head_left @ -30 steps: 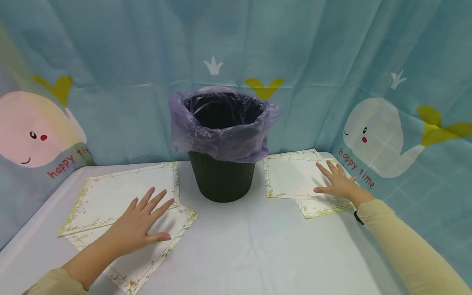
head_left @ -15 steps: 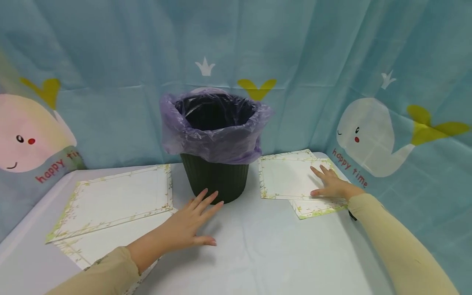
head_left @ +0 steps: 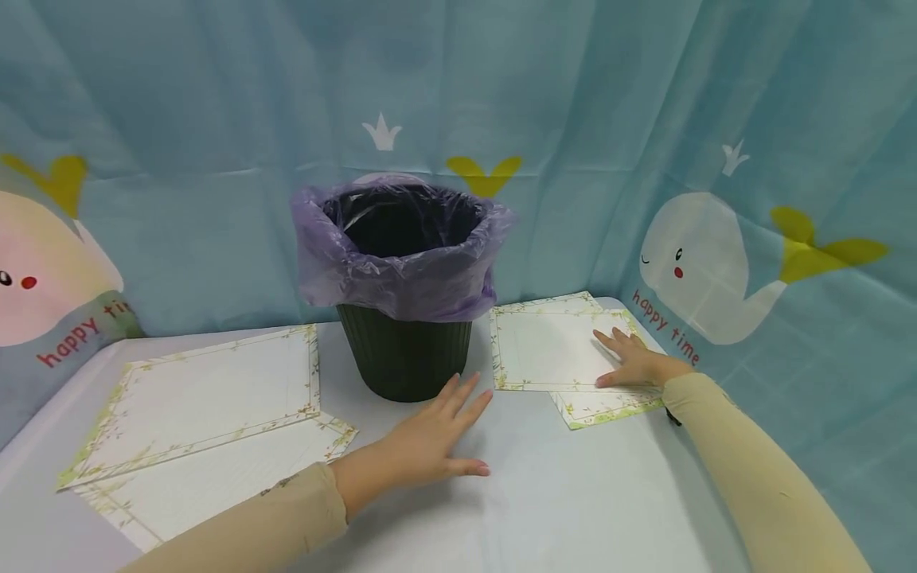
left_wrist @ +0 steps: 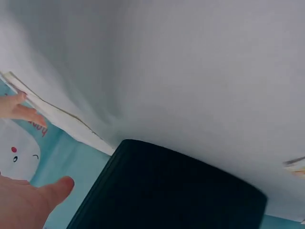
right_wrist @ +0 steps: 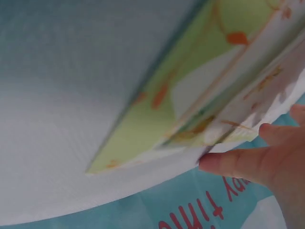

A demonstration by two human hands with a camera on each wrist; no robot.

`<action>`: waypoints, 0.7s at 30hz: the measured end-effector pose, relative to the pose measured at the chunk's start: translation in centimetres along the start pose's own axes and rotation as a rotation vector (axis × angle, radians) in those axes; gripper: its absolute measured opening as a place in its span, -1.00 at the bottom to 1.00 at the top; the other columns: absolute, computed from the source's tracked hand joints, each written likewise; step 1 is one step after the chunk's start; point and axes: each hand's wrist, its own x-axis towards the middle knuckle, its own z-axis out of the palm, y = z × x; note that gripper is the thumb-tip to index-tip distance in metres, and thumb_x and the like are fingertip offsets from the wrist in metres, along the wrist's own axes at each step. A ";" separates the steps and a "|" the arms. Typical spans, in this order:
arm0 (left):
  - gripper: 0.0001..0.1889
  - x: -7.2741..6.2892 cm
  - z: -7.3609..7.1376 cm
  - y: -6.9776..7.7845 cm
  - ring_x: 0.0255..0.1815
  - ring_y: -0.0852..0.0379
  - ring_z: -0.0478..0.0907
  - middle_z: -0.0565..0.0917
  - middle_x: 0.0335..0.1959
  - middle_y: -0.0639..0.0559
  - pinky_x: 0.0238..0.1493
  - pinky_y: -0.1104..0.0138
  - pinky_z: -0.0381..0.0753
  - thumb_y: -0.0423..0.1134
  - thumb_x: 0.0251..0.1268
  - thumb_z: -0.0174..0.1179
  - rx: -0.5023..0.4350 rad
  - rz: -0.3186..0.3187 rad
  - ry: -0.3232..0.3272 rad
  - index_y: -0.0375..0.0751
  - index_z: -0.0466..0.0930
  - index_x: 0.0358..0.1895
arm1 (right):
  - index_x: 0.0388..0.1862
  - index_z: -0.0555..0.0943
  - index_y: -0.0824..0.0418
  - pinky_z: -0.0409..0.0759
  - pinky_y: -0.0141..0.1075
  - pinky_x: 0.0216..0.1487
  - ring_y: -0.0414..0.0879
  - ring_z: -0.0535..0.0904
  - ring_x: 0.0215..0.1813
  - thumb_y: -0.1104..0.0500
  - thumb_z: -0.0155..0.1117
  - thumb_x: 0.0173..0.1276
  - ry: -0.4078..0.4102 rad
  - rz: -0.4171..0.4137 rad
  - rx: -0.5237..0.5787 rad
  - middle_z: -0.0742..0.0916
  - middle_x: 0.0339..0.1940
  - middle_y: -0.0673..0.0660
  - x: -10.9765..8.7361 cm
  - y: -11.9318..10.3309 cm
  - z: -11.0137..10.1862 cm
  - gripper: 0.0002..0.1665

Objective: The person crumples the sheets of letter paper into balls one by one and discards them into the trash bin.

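Observation:
My left hand [head_left: 423, 446] is over the white table in front of the dark green bin [head_left: 404, 354], fingers spread, holding nothing. Its shadow falls on the tabletop below. At the right, my right hand [head_left: 634, 362] lies over a bordered sheet of paper [head_left: 540, 346], its fingers spread and its thumb at the sheet's near edge. In the right wrist view the thumb [right_wrist: 233, 164] meets the paper edge. A second sheet [head_left: 587, 410] with a green and floral border lies partly under the first one.
Two more overlapping bordered sheets, an upper sheet [head_left: 208, 394] and a lower sheet [head_left: 215, 469], lie at the left. A purple plastic bag [head_left: 408, 282] lines the bin and folds over its rim. A blue curtain [head_left: 215, 231] with whale prints hangs behind and at the right.
My left hand has moved right, from over the left sheets to in front of the bin. My right hand has come down onto the right sheets. The view has turned slightly right.

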 end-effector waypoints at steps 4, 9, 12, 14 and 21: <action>-0.04 2.4 0.3 0.2 0.52 -0.33 -0.19 -0.16 0.57 -0.19 0.32 -0.07 0.26 0.29 0.27 0.12 0.002 -0.034 0.006 -0.10 -0.10 0.57 | 0.56 -0.12 0.23 -0.21 0.51 0.22 0.62 -0.34 0.41 -0.33 0.42 0.07 -0.027 0.006 -0.006 -0.13 0.47 0.57 0.1 0.3 0.0 0.35; -0.06 5.8 1.3 0.3 0.52 -0.33 -0.26 -0.24 0.58 -0.16 0.40 -0.06 0.12 0.28 0.30 0.09 -0.047 -0.117 -0.042 -0.07 -0.14 0.57 | 0.56 -0.10 0.25 -0.21 0.54 0.19 0.65 -0.34 0.39 -0.38 0.39 0.07 -0.062 -0.001 -0.016 -0.12 0.47 0.58 0.3 0.9 -0.1 0.36; -0.06 7.7 1.9 0.5 0.52 -0.36 -0.31 -0.27 0.57 -0.20 0.40 -0.07 0.10 0.27 0.31 0.08 -0.070 -0.177 -0.066 -0.07 -0.16 0.57 | 0.56 -0.09 0.23 -0.19 0.55 0.18 0.66 -0.33 0.38 -0.39 0.36 0.08 -0.074 -0.017 -0.033 -0.11 0.47 0.58 0.5 1.0 -0.1 0.34; -0.06 9.0 2.3 0.5 0.51 -0.39 -0.30 -0.26 0.56 -0.24 0.38 -0.08 0.13 0.26 0.31 0.09 -0.069 -0.215 -0.068 -0.09 -0.16 0.57 | 0.56 -0.09 0.23 -0.19 0.55 0.18 0.65 -0.33 0.39 -0.38 0.35 0.11 -0.080 -0.024 -0.034 -0.11 0.48 0.58 0.7 1.1 0.0 0.32; -0.04 13.9 3.4 -0.1 0.52 -0.35 -0.25 -0.23 0.57 -0.18 0.37 -0.03 0.20 0.30 0.28 0.08 -0.025 -0.362 -0.091 -0.03 -0.17 0.58 | 0.57 -0.11 0.22 -0.27 0.54 0.19 0.61 -0.40 0.40 -0.40 0.31 0.12 -0.101 -0.019 -0.002 -0.16 0.49 0.55 0.4 0.9 0.0 0.31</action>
